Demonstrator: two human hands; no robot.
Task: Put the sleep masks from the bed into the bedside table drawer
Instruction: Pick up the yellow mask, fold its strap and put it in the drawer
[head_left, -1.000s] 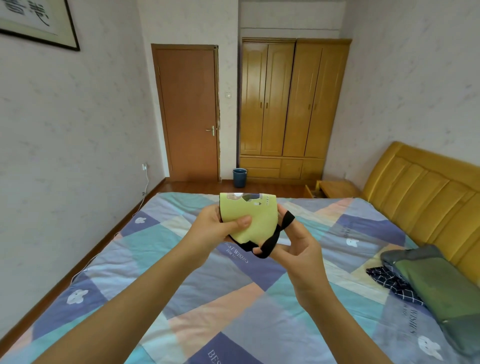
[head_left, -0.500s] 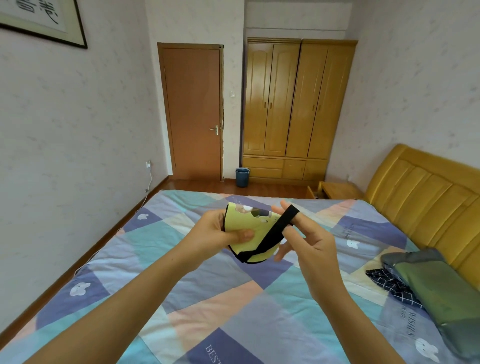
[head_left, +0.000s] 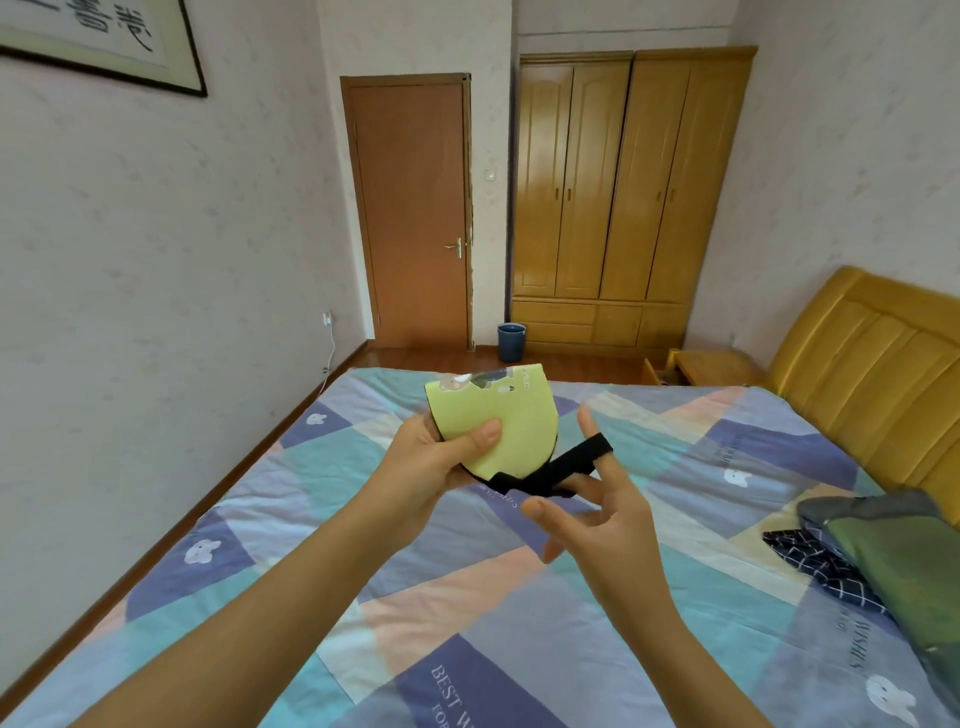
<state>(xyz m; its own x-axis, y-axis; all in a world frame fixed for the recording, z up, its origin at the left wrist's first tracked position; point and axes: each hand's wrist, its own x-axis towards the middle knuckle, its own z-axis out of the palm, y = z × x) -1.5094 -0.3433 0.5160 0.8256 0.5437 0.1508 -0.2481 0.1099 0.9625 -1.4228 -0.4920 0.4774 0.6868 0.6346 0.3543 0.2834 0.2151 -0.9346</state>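
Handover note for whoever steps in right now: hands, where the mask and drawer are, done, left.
Left hand: grips the folded yellow-green sleep mask, thumb on its front, held above the bed.
Right hand: fingers straight, black strap looped over one finger.
Bedside table: across the bed by the headboard, drawer looks open.
Done: one mask picked up.
Left: tidy the strap, carry the mask to the drawer, put it in. No other masks visible on the bed.
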